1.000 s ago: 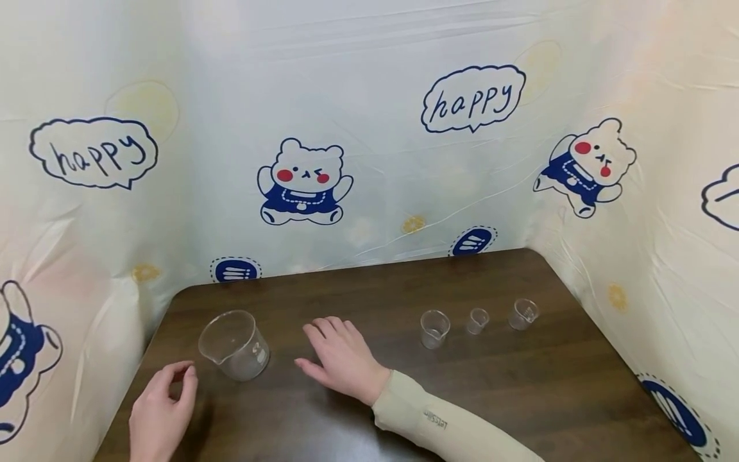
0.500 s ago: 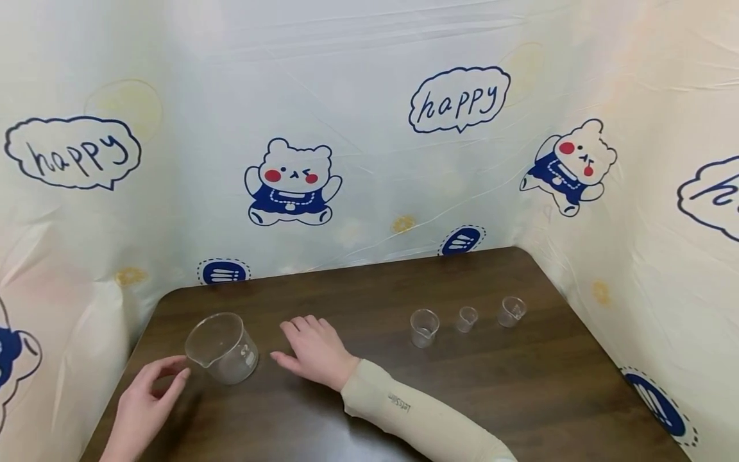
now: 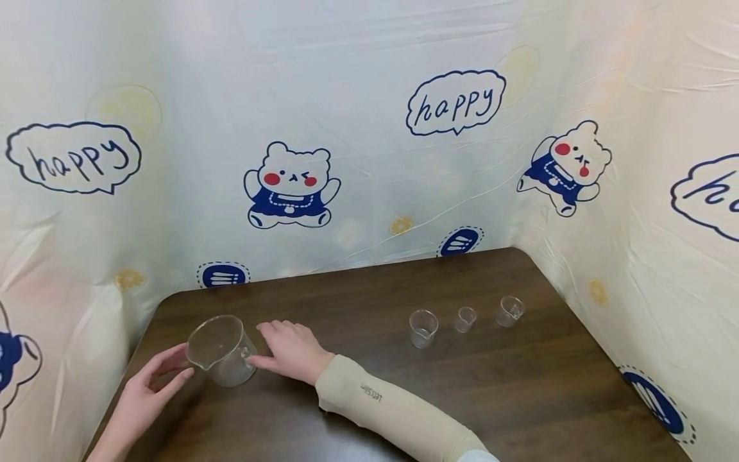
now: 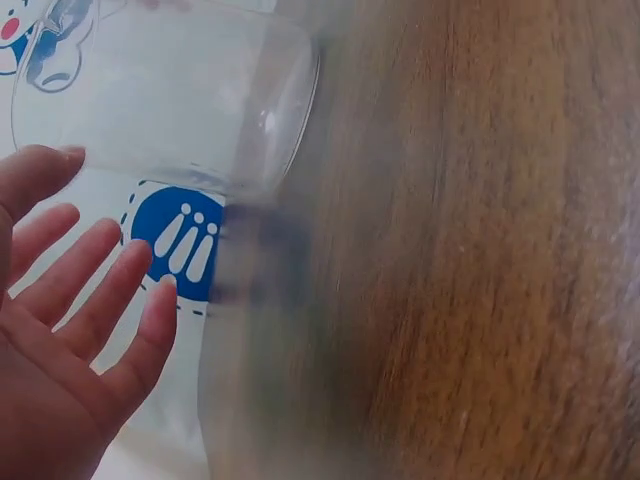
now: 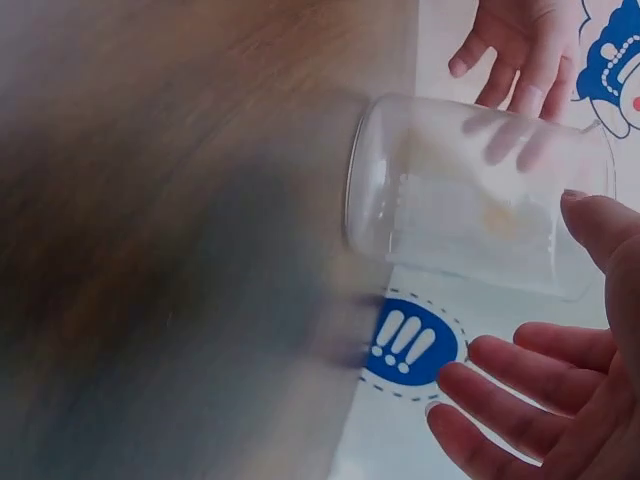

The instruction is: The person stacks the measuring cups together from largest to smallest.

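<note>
A large glass beaker stands upright on the dark wooden desk, towards the person's left, between the two hands; its pouring lip points towards the left hand, and printed marks show on the opposite side. The left hand is held beside the lip, thumb and fingers parted and gently bent, gripping nothing; the right hand flanks the other side, fingers loosely extended and spread, likewise with nothing in its grasp; whether either thumb or any fingertip touches the glass, I cannot tell. A beige sleeve with small lettering covers the right forearm; well to the right stand three smaller glass beakers in a loose row, the middle one the smallest; behind the desk hangs a pale sheet printed with bears and the word "happy".
</note>
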`<state>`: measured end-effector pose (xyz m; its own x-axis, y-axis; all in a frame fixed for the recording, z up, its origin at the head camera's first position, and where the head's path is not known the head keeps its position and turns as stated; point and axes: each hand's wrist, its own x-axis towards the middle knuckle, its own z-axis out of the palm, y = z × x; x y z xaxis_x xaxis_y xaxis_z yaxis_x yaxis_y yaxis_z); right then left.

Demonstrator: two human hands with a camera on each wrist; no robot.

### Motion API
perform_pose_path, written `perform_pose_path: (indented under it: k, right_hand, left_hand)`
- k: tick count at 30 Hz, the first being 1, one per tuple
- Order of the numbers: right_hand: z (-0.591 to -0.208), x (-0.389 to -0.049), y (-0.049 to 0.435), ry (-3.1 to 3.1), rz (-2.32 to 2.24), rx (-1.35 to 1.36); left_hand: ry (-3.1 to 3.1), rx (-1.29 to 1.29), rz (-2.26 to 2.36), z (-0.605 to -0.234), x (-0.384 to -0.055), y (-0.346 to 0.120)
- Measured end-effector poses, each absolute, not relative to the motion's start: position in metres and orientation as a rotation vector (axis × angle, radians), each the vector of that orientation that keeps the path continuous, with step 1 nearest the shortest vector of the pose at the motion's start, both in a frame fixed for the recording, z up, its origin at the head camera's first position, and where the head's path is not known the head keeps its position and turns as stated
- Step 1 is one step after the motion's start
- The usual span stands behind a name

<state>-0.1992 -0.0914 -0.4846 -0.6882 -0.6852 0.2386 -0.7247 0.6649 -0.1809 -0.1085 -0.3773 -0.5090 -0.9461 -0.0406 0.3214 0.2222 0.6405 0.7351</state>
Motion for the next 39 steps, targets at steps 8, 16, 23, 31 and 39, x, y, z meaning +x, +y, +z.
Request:
perform_pose_path:
  k: [8,16,23,31,39]
  right_hand:
    - [-0.488,-0.203,-0.102,-2.811,0.573,1.165]
    - [-0.485,-0.203,-0.109,-2.863,0.701,1.186]
    - [-0.483,-0.203,-0.115,-2.872,0.739,1.166]
    - [-0.482,-0.206,-0.118,-2.887,0.763,1.144]
    - [-0.481,-0.207,-0.119,-2.882,0.775,1.159]
  left_hand:
    - [-2.549,-0.225,-1.239,-0.510,-0.113,-0.372]
    - [-2.576,-0.254,-1.252,-0.507,-0.113,-0.370]
    - [-2.558,-0.339,-1.341,-0.509,-0.117,-0.372]
    - [-2.563,-0.326,-1.337,-0.511,-0.123,-0.377]
    - [-2.572,-0.317,-1.344,-0.508,-0.130,-0.383]
